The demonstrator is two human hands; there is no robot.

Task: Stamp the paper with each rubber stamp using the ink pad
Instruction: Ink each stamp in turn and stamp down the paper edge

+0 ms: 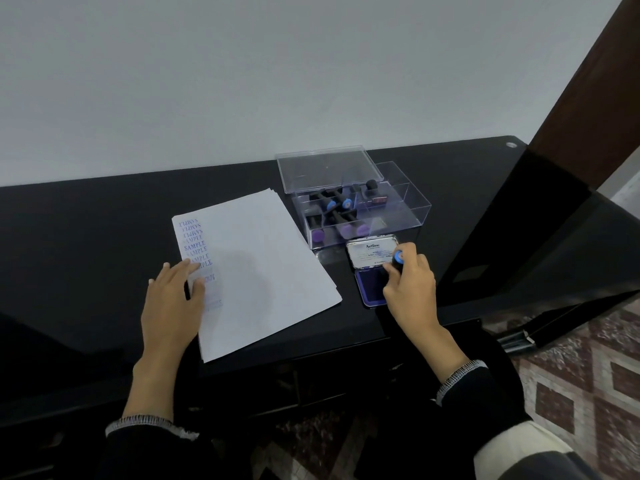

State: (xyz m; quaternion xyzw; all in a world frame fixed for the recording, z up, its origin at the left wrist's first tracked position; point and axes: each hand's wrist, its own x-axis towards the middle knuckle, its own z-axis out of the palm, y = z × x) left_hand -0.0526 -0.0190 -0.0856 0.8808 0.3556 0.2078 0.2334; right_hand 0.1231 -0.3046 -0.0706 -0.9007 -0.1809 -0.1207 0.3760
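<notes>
Inking stage. The right hand (410,285) pinches a small black rubber stamp with a blue cap (398,258) by its handle, fingers curled round it, its face set down on the dark blue pad of the open metal ink pad tin (372,289), which lies near the right corner of the paper. The left hand (173,299) rests flat, fingers spread, on the near left of the white paper stack (263,265), beside a column of blue "SAMPLE" prints. The stamp looks light and rigid, best held upright at the handle. The thin sheets seem likely to slide on the glossy black table (86,237), so they need pinning. Far right, a clear plastic compartment box (408,209) with its lid ajar holds more stamps with blue and purple caps.
</notes>
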